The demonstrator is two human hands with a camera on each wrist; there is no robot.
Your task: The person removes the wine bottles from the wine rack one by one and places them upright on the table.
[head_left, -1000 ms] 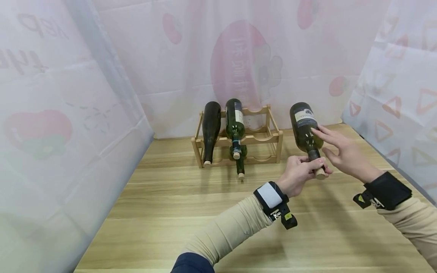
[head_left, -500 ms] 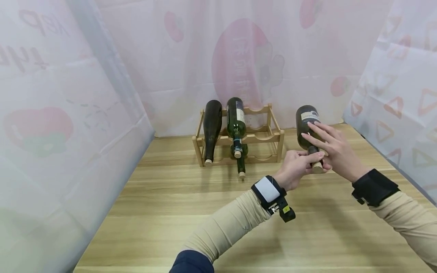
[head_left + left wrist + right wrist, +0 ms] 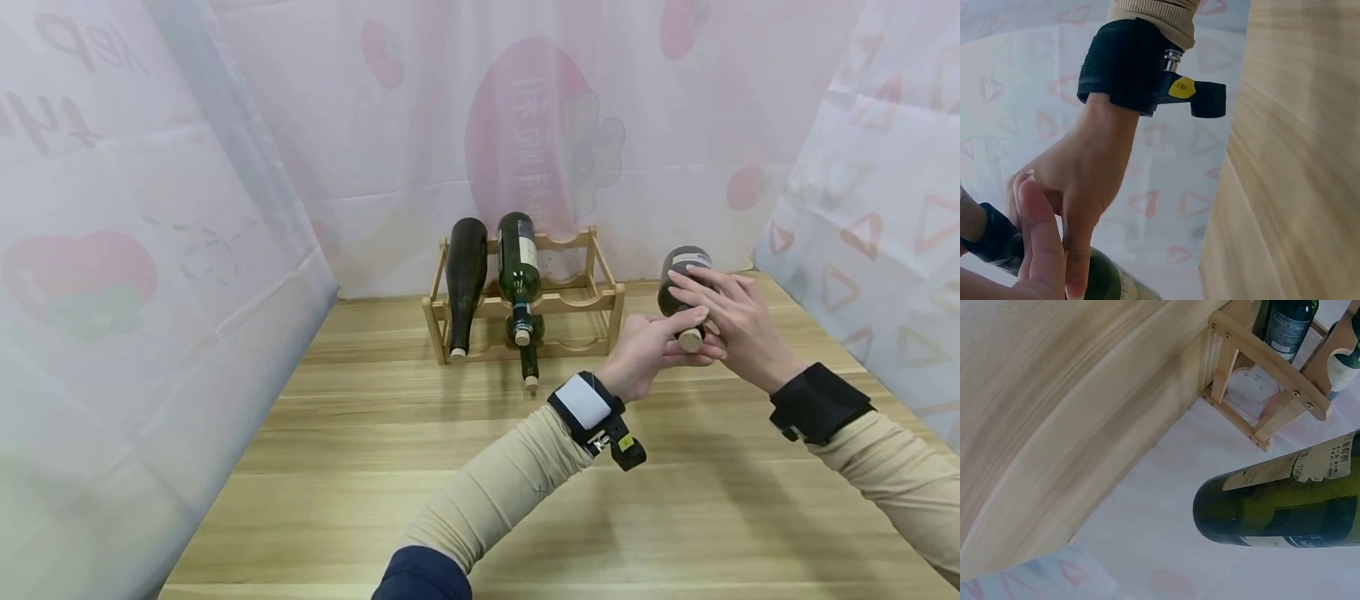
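Note:
A green glass wine bottle [image 3: 669,293] with a cork is held off the table, its corked neck toward me and its base toward the back wall. My left hand [image 3: 643,354] pinches the neck near the cork between thumb and fingers. Over the bottle's shoulder and body lies my right hand [image 3: 752,337], fingers on top; its thumb is hidden in the head view. The left wrist view shows that right hand [image 3: 1088,159] with its thumb down against the glass. Paper labels on the bottle [image 3: 1285,500] face the right wrist camera.
Left of the hands stands a two-tier wooden wine rack [image 3: 573,306]. A dark bottle [image 3: 467,267] and a labelled green bottle [image 3: 517,262] lie in its top tier, another green bottle [image 3: 529,360] below. Printed curtains [image 3: 420,150] enclose the wooden table [image 3: 360,467].
My right hand has come in from the right and settled over the bottle's body. The neck end has risen toward level, with my left hand still gripping it.

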